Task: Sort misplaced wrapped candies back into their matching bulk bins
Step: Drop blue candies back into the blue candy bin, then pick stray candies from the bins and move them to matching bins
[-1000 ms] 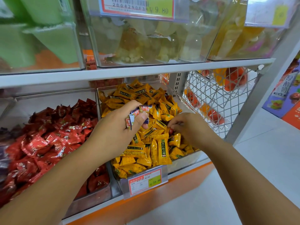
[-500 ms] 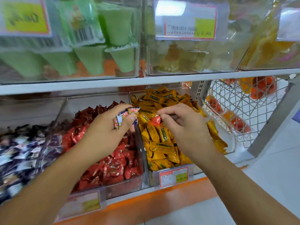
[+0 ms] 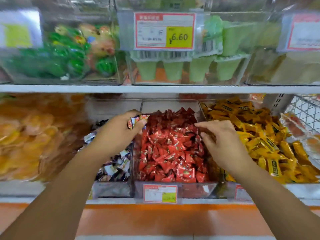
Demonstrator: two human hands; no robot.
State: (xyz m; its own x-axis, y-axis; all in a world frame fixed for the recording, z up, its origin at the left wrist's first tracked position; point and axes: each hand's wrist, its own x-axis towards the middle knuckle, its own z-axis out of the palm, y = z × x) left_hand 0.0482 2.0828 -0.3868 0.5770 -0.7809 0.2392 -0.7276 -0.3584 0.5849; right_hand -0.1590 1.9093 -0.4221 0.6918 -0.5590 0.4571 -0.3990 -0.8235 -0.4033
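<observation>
Lowest shelf, front edge: orange plinth (image 3: 155, 219), then a price label (image 3: 160, 194) clipped to the clear front wall of the red bin (image 3: 194, 187). Contents: red candies (image 3: 169, 149), heaped to the back. Bin to the left: dark-and-white candies (image 3: 116, 165), partly hidden by the left forearm. Bin to the right: yellow candies (image 3: 256, 135). Left hand (image 3: 117, 132): raised over the divider between the dark-and-white bin and the red bin, thumb and fingers closed on a few small wrapped candies (image 3: 137, 121), whose ends stick out above the fingertips; probably a clutch of collected strays kept off the heaps until their bin is reached. By their wrappers they seem to belong with the dark-and-white lot just below. Right hand (image 3: 220, 141): over the right side of the red bin beside its wall with the yellow bin, fingers apart and lightly bent, nothing seen in them; placed as if to pick through the heap. Far left: orange slices (image 3: 26, 135), blurred. Far right: wire basket (image 3: 306, 115). Above: white shelf (image 3: 155, 88), green cups (image 3: 173, 70), tag reading 6.60 (image 3: 164, 31).
</observation>
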